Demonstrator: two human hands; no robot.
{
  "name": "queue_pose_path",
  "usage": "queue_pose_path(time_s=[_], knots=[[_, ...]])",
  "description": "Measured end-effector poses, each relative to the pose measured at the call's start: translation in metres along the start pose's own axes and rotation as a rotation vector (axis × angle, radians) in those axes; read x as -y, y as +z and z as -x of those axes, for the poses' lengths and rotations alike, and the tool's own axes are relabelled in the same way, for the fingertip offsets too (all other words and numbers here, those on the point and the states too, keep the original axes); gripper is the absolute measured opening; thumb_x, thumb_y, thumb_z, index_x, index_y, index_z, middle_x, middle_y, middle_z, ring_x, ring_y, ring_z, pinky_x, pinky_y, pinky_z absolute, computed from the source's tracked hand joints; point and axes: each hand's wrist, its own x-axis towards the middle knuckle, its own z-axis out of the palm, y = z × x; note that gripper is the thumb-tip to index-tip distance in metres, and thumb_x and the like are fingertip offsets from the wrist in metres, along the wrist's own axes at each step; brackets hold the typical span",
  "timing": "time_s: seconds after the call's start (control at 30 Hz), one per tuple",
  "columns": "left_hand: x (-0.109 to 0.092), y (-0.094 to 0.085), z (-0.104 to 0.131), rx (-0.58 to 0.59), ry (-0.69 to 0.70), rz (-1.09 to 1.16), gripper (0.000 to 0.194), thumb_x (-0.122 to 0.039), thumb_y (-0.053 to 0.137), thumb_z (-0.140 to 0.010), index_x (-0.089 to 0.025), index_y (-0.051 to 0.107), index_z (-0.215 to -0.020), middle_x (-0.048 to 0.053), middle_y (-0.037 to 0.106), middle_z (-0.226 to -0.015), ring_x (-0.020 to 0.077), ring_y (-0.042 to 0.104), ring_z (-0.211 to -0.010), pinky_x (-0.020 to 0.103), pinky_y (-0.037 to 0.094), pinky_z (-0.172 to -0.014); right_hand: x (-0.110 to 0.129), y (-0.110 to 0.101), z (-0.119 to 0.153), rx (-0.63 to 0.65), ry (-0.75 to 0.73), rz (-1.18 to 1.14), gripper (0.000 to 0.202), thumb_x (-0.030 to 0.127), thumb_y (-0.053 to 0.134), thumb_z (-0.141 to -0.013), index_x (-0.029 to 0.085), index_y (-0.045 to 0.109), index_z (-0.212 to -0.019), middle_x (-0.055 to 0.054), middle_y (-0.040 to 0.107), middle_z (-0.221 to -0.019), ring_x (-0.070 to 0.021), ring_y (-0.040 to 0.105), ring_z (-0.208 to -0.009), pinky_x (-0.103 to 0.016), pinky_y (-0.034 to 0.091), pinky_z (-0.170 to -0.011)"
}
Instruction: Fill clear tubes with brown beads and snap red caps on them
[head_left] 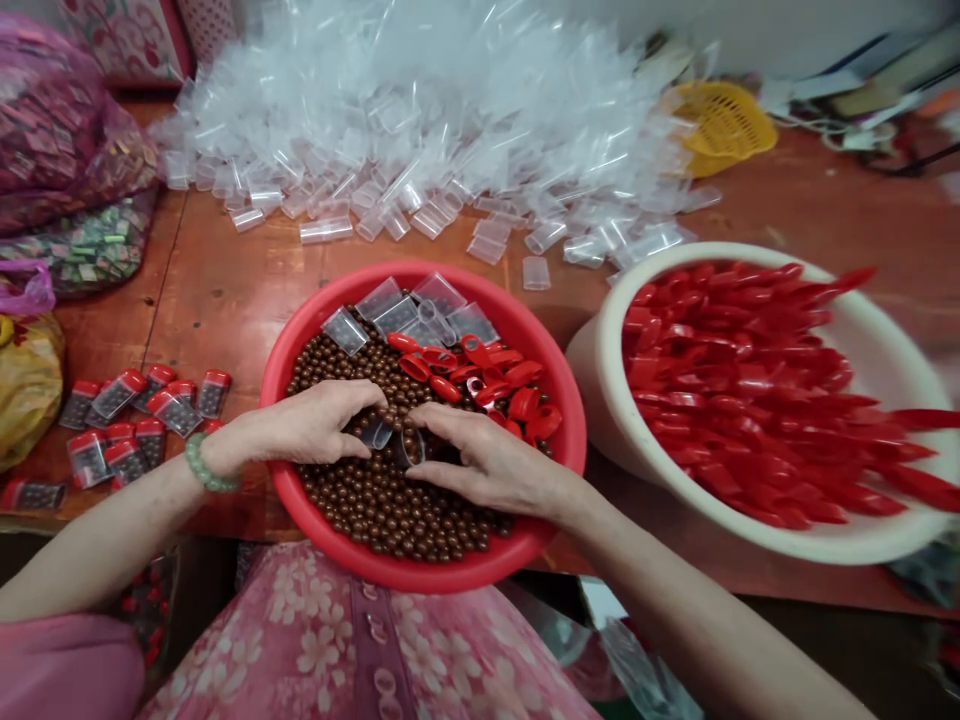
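A red basin holds a mass of brown beads, with loose red caps and several clear plastic containers lying on top. My left hand is in the basin, thumb and fingers closed around a clear plastic container among the beads. Facing it, my right hand grips a second clear container between thumb and fingers, its open end turned toward my left hand. Beads sit at the fingertips of both hands. My right palm hides part of that container.
A white tub full of red plastic pieces stands at the right. Behind the basin rises a heap of clear containers, beside a yellow basket. Filled red-capped containers and filled bags lie at the left.
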Motion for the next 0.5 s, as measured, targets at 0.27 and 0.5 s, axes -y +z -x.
queue_pose_path(time_s=[0.27,0.5], knots=[[-0.004,0.000,0.007,-0.188,0.044,0.282,0.042,-0.020,0.066,-0.080,-0.016,0.055,-0.120,0.007,0.065,-0.114,0.0181,0.059,-0.103,0.033,0.045,-0.094,0.002,0.004,0.001,-0.097,-0.040,0.045,0.029,0.025,0.060,-0.087,0.016,0.056,-0.115,-0.010,0.068,-0.106,-0.0193,0.065,-0.096,-0.034,0.053,-0.085],[-0.008,-0.001,0.011,-0.163,-0.046,0.026,0.022,-0.012,0.059,-0.080,-0.014,0.059,-0.102,0.003,0.067,-0.094,0.0158,0.062,-0.086,0.029,0.050,-0.080,0.003,0.003,0.005,-0.127,0.004,0.080,0.032,0.024,0.060,-0.084,0.016,0.058,-0.116,-0.009,0.071,-0.105,-0.0184,0.068,-0.092,-0.032,0.054,-0.082]])
